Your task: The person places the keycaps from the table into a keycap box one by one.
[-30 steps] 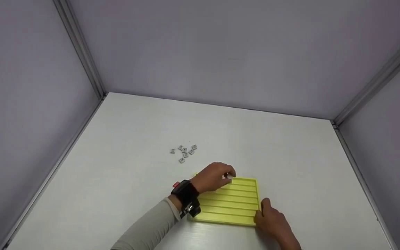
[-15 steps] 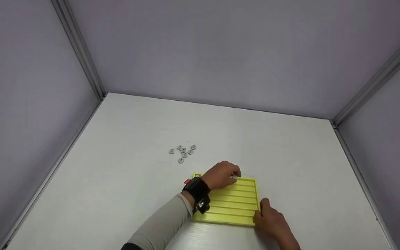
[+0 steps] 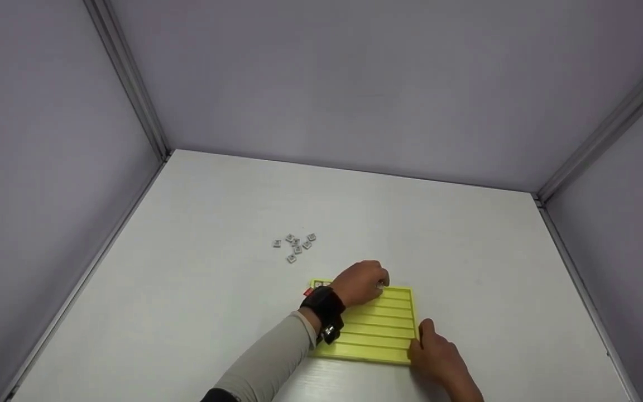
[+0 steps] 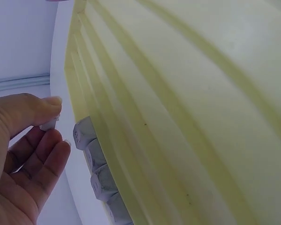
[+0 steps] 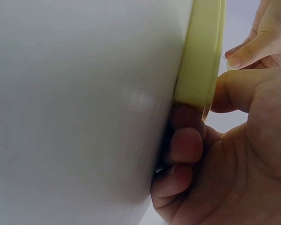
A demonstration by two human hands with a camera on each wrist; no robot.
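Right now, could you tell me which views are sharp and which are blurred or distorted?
Head view: evenly lit and sharp, with soft shadows under the hands, though the loose gray tiles are too small to read. Left wrist view: the yellow tray bows from lens distortion, and the left hand is fairly clear. Right wrist view: the table is a blurred, featureless gray.

Yellow ridged tray (image 3: 377, 329), striped with parallel grooves, on a white table (image 3: 215, 290). Grey little tiles (image 3: 294, 245) at eleven o'clock of it. Lavender walls (image 3: 355, 84); black wrist strap (image 3: 324, 307), grey sleeve (image 3: 265, 363).
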